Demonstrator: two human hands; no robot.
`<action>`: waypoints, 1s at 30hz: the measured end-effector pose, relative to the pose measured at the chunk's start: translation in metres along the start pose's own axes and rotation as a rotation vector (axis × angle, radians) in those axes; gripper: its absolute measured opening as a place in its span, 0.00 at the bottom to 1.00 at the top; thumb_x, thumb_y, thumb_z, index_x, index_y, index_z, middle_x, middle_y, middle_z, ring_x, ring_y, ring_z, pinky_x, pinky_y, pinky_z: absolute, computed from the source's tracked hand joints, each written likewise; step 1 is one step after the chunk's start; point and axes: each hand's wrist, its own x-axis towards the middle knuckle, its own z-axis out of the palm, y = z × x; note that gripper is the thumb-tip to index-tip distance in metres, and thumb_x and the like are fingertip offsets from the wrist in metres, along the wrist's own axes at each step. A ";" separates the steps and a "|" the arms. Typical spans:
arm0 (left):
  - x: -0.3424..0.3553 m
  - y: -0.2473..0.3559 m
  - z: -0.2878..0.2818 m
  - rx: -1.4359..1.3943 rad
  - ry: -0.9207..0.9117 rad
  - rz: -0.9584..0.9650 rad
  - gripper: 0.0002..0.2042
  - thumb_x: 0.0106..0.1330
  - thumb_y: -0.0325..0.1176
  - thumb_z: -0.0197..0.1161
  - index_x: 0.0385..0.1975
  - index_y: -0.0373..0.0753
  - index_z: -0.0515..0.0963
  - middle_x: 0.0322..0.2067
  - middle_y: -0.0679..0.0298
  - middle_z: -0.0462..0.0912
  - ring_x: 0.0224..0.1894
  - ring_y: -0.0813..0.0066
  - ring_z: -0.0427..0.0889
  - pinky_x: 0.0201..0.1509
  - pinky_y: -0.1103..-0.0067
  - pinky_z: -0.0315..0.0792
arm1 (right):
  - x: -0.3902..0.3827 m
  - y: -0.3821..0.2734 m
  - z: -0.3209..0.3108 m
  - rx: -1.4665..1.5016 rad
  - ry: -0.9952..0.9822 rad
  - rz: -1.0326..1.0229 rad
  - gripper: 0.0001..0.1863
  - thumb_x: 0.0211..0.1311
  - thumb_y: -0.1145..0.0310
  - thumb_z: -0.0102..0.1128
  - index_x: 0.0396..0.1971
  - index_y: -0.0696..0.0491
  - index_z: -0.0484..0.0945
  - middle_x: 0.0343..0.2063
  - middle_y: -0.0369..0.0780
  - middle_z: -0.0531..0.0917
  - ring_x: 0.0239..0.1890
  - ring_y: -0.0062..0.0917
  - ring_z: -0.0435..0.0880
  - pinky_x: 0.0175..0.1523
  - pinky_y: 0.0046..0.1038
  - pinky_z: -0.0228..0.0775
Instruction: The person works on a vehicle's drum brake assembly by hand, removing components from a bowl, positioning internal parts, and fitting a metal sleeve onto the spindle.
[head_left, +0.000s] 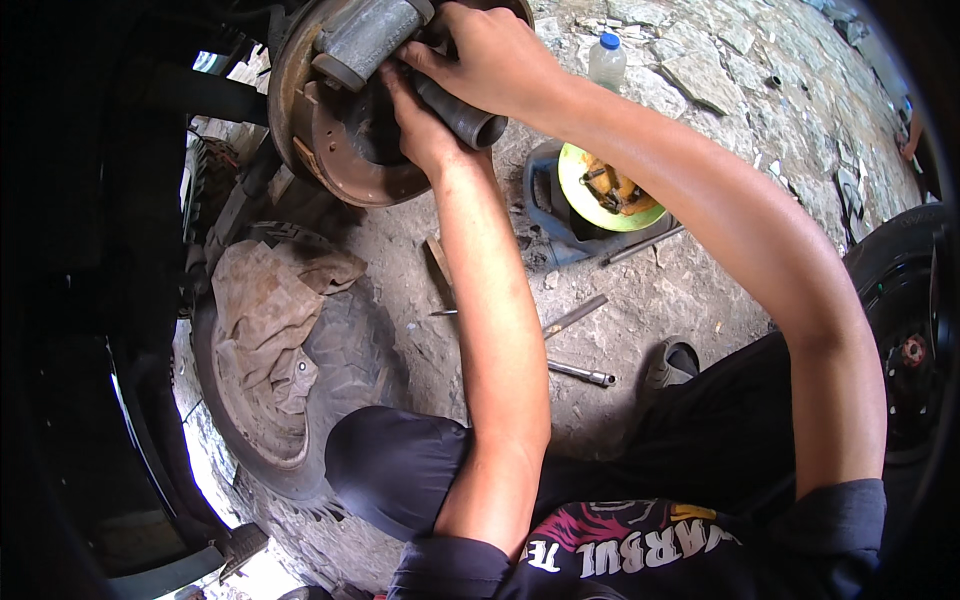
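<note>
At the top left stands a round, rusty brake backing plate (345, 150) with a dark, hollow-ended spindle (465, 112) sticking out of it toward me. A grey, curved block-like part (372, 42), possibly a brake shoe, sits against the plate. My left hand (422, 125) reaches up between this part and the spindle, its fingertips closed in the gap and partly hidden. From the right, my right hand (498, 60) comes over the spindle with bent fingers at the grey part's edge. What either hand's fingertips grip is hidden.
A yellow-green bowl of small dark parts (600, 195) rests on a blue-grey container (548, 205), near a blue-capped bottle (607, 62). A socket wrench (580, 373) and metal bar (575, 315) lie on the ground. A tire (300, 470) with brown cloth (265, 310) lies left; another wheel (905, 300) stands right.
</note>
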 end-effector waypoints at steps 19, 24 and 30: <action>0.002 0.000 -0.003 0.078 -0.003 -0.005 0.35 0.71 0.60 0.52 0.66 0.36 0.65 0.61 0.52 0.73 0.59 0.61 0.77 0.61 0.67 0.74 | 0.001 0.005 0.002 0.104 -0.007 -0.099 0.18 0.64 0.56 0.61 0.30 0.58 0.82 0.24 0.50 0.85 0.31 0.47 0.86 0.39 0.43 0.80; -0.001 -0.001 0.002 0.217 -0.066 -0.028 0.37 0.71 0.68 0.41 0.70 0.47 0.63 0.67 0.57 0.67 0.67 0.62 0.69 0.69 0.65 0.66 | 0.005 0.010 0.008 0.094 -0.032 -0.072 0.17 0.63 0.57 0.62 0.30 0.58 0.83 0.24 0.50 0.85 0.31 0.48 0.86 0.39 0.42 0.80; -0.003 -0.001 0.002 0.029 -0.004 0.008 0.36 0.71 0.57 0.57 0.65 0.30 0.65 0.60 0.49 0.74 0.56 0.60 0.81 0.58 0.67 0.79 | 0.004 0.005 0.006 0.119 0.021 -0.046 0.16 0.63 0.58 0.61 0.30 0.58 0.84 0.26 0.51 0.85 0.33 0.48 0.86 0.41 0.42 0.80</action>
